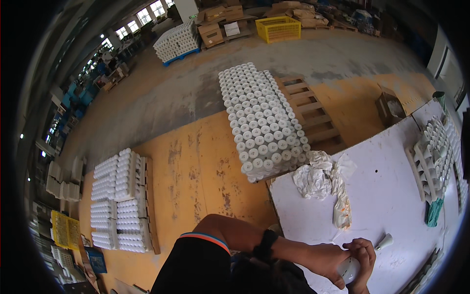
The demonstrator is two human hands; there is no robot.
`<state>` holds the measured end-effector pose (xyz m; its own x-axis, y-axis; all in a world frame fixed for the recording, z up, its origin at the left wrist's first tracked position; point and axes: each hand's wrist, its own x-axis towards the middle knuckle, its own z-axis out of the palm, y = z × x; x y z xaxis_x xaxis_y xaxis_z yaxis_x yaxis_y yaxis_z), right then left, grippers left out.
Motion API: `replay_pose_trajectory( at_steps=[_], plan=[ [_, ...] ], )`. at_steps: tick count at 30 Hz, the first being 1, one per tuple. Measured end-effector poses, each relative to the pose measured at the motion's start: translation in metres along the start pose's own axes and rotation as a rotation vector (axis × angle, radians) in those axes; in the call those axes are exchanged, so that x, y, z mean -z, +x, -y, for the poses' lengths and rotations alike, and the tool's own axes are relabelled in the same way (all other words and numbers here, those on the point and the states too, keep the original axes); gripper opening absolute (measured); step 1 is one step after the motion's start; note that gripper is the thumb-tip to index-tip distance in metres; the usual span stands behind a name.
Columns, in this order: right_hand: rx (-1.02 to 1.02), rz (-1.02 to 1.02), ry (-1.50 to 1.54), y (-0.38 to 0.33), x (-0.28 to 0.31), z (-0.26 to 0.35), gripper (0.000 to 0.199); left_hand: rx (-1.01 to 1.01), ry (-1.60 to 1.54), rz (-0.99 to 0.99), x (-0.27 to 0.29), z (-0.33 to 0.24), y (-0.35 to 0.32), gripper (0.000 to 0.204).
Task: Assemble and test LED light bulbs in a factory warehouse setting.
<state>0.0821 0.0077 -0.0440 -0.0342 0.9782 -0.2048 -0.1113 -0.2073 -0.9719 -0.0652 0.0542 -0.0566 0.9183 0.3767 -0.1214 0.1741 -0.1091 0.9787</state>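
Over the near part of the white table (387,196), both my hands are around a white round piece (348,270) with small dark marks or slots on its face. My left hand (320,259) grips it from the left, thumb along its near side. My right hand (363,255) closes on it from the right with curled fingers, partly hidden behind the piece. Just beyond my right hand, a small white cone-shaped part (385,241) lies on the tabletop. A crumpled white wrapper (318,176) and a stained white bag (342,213) lie farther off.
Ahead stands a tall stack of white round parts (257,117), beside a wooden pallet (311,110). More white parts (120,201) sit stacked in trays at left. Nested cone-shaped parts (433,157) and green plastic (434,212) edge the table's right. An open carton (390,105) stands behind it.
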Motion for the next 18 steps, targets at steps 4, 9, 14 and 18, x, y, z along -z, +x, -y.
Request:
replay_pose_trajectory(
  at_steps=[4, 9, 14, 18],
  plan=[
    [-0.001, -0.096, 0.14, 0.01, 0.001, -0.01, 0.038, 0.041, -0.214, 0.025, 0.002, 0.026, 0.011, 0.061],
    [0.216, 0.089, 0.003, 0.011, 0.01, -0.02, 0.034, 0.203, -0.579, 0.207, 0.011, 0.039, 0.014, 0.068],
    [0.16, -0.136, -0.029, 0.012, 0.018, -0.023, 0.026, 0.107, -0.211, 0.035, 0.013, 0.034, 0.019, 0.065],
    [0.039, -0.348, 0.137, 0.009, 0.023, -0.021, 0.027, 0.011, 0.111, -0.157, 0.01, 0.029, 0.023, 0.061]
  ],
)
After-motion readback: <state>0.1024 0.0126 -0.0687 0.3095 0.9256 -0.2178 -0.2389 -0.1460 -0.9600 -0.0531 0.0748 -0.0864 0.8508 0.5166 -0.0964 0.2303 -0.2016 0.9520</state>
